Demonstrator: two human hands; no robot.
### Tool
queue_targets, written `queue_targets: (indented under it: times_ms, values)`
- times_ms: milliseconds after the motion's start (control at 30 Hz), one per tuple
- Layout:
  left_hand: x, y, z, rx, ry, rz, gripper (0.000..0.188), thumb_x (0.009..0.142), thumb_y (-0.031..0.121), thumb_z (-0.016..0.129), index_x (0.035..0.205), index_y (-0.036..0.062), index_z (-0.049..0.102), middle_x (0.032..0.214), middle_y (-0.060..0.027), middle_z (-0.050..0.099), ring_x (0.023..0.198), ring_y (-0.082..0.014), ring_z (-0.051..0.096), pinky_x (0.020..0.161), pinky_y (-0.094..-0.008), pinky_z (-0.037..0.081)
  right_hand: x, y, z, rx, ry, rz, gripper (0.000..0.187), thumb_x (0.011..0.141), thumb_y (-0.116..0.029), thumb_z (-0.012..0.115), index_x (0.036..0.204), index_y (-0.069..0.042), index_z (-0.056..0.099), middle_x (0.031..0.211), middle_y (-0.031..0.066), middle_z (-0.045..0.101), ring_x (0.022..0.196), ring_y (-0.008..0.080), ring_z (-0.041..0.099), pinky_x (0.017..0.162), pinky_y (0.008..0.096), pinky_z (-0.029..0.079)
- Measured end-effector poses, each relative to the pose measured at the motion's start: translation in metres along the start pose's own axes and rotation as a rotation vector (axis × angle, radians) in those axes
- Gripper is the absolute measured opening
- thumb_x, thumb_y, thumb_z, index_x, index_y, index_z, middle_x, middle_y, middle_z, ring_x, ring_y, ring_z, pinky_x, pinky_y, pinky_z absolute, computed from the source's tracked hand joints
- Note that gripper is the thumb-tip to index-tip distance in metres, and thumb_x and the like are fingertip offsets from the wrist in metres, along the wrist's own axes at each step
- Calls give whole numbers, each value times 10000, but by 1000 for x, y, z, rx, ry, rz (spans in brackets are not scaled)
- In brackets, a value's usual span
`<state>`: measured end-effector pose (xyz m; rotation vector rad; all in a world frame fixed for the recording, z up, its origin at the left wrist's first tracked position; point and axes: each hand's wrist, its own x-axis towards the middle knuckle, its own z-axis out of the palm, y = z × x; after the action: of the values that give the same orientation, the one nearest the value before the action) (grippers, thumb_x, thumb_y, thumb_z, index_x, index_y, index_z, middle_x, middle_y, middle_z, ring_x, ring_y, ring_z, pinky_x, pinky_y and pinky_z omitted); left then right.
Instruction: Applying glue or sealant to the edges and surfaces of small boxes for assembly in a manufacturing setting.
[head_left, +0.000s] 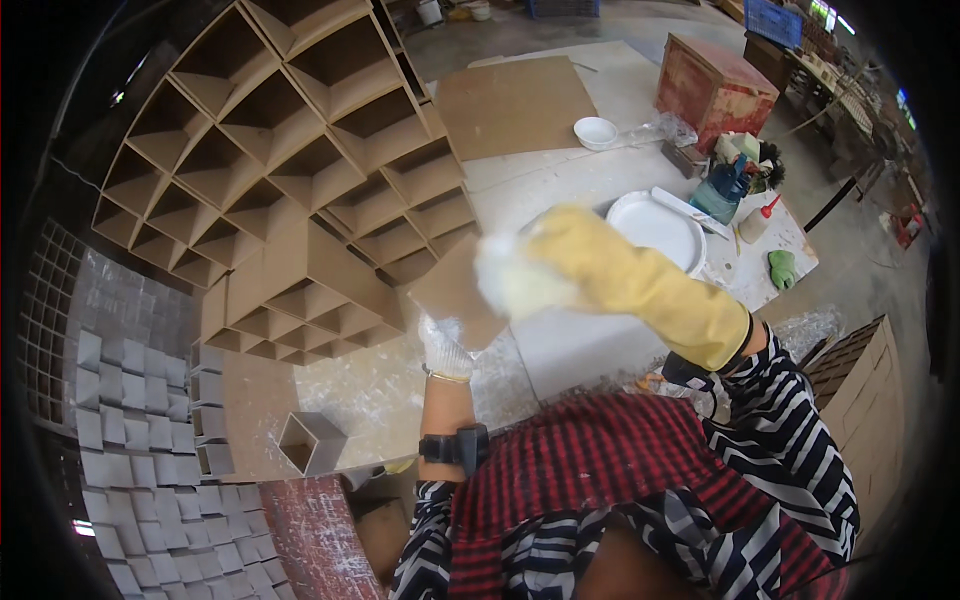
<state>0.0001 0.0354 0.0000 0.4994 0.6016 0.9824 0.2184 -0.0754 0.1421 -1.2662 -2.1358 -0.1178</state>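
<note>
My left hand, in a white knitted glove, grips the lower edge of a small brown board box above the worktable. My right hand wears a long yellow rubber glove and is closed round a soft white pad. Motion blurs the pad, so I cannot tell whether it is sponge or cloth. Its left side overlaps the brown box and hides part of it. To the right of the yellow glove lies a shallow round white dish.
Stacked open brown boxes fill the left; white-coated ones stand below. A single grey box lies near the table's front edge. Rightward are a white bowl, a teal bottle, a red-capped bottle and a red-stained crate.
</note>
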Motion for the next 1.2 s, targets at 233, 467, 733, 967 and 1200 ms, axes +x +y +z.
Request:
queue_targets:
  times_ms: [233,467,733,967,1200]
  values:
    - [-10,-7,15,-329,-375,-368,608,952,526,322,1220,16,515,1152,-144,588,1018,-324,582,879,-470,492,47,2,21,-23,-508,36,529,633,-202,745,1123,-89,583,1023,129,594,923,348,561,828,444,450]
    - [-16,-4,12,82,-84,-361,717,898,616,345,1293,26,447,1201,-161,560,1090,-335,549,917,-499,465,45,-8,1,-162,-339,-84,534,649,-186,707,1157,-104,568,974,111,597,922,331,575,819,447,455]
    - [-19,-20,23,309,-222,-300,466,918,345,432,1230,11,521,1153,-144,603,1037,-253,592,877,-392,504,63,21,29,-103,-331,63,327,767,-149,602,1086,-93,561,831,125,603,890,317,611,778,446,476]
    - [4,-13,5,-102,-262,-405,436,972,296,344,1262,5,490,1194,-162,575,1059,-307,575,930,-414,476,3,13,15,-67,-64,-71,483,673,-125,701,1133,-101,555,893,136,616,813,348,612,714,416,513]
    - [-2,-12,2,-271,-511,-350,393,960,262,390,1223,-5,510,1133,-156,593,1034,-282,581,879,-400,502,-6,27,16,-166,-106,-129,526,702,-134,665,1208,-100,523,853,123,610,770,323,605,661,405,498]
